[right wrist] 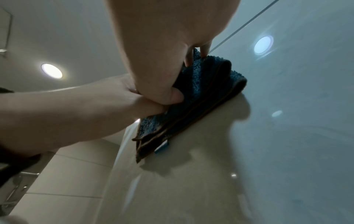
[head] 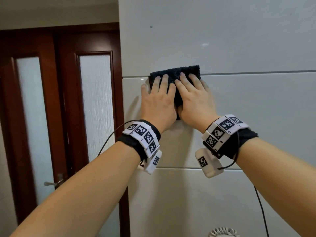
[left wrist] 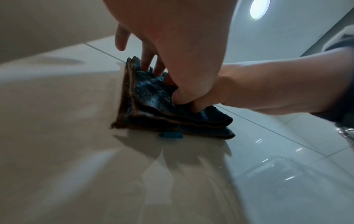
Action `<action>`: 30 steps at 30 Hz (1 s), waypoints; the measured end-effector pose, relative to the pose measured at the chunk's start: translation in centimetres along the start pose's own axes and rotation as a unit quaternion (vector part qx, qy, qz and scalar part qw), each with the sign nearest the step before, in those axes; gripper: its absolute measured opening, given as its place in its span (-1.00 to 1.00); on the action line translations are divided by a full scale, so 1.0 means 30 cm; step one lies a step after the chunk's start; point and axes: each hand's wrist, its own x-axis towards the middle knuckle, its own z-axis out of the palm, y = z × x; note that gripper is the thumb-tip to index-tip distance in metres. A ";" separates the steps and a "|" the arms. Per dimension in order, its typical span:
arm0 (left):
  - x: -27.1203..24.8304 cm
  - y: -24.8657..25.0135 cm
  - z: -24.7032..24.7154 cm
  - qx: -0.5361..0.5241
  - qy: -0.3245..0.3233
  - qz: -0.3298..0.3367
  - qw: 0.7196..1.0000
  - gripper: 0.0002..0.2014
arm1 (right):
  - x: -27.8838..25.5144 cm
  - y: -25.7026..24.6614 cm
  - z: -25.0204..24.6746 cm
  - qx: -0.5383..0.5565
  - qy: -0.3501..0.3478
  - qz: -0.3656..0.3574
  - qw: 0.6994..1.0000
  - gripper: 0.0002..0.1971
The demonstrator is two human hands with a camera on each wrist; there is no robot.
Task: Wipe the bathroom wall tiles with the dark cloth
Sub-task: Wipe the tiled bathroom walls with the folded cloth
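Observation:
A folded dark blue cloth [head: 176,72] lies flat against the glossy white wall tiles [head: 239,108], across a grout line near the wall's left corner. My left hand [head: 157,98] presses its left part with straight fingers, the little finger off the cloth on bare tile. My right hand [head: 193,98] presses the right part the same way, beside the left. From the left wrist, the cloth [left wrist: 153,94] shows brown-edged layers and a blue tag, both thumbs resting on it. The right wrist view shows the cloth [right wrist: 206,84] under my right hand [right wrist: 162,45].
A dark wooden door [head: 56,100] with frosted panes and a metal handle [head: 53,183] stands left of the wall corner. Tiles continue right, above and below. A round pale fitting [head: 224,232] sits at the bottom edge. A ceiling light [left wrist: 259,9] shines overhead.

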 end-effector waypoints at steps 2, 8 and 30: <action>-0.016 -0.079 0.000 0.005 0.001 0.001 1.000 -0.46 | 0.027 -0.070 0.017 0.001 -0.004 -0.009 1.000 -0.35; -0.057 -0.269 0.005 -0.018 0.014 -0.004 1.000 -0.49 | 0.090 -0.235 0.058 -0.013 -0.016 -0.035 0.999 -0.33; -0.052 -0.303 0.019 0.011 0.013 -0.002 1.000 -0.51 | 0.103 -0.263 0.061 -0.033 -0.034 -0.030 0.998 -0.35</action>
